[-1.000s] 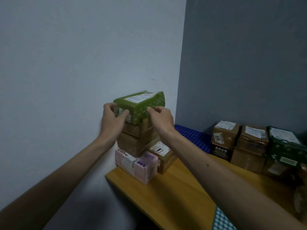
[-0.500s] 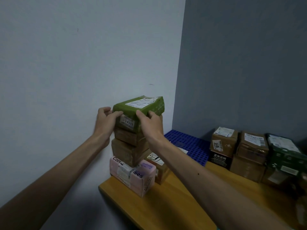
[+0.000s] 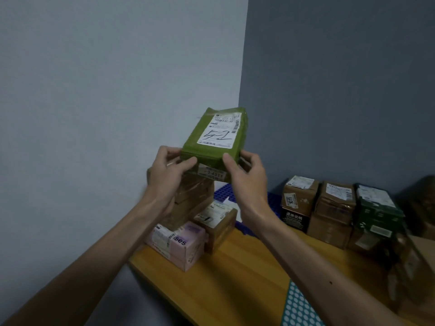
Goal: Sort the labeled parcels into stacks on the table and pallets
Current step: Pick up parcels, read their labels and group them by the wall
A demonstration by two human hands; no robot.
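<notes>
A green parcel (image 3: 211,142) with a white label marked "5-1" tops a stack in the table's far left corner, its top face tilted toward me. My left hand (image 3: 168,175) grips its near left corner and my right hand (image 3: 244,175) grips its near right corner. Below it are brown taped parcels (image 3: 193,198), partly hidden by my left hand. They rest on a pink parcel (image 3: 179,243). A small brown labeled parcel (image 3: 219,222) lies beside the pink one.
The wooden table (image 3: 235,283) meets the wall on the left. A blue pallet (image 3: 222,191) shows behind the stack. Brown parcels (image 3: 299,198) (image 3: 334,208) and a dark green one (image 3: 376,208) line the back right. A dotted teal sheet (image 3: 299,307) lies near my right forearm.
The green parcel has tipped so its labeled top faces me, and the view has dropped and shifted. Both hands stayed on its near corners.
</notes>
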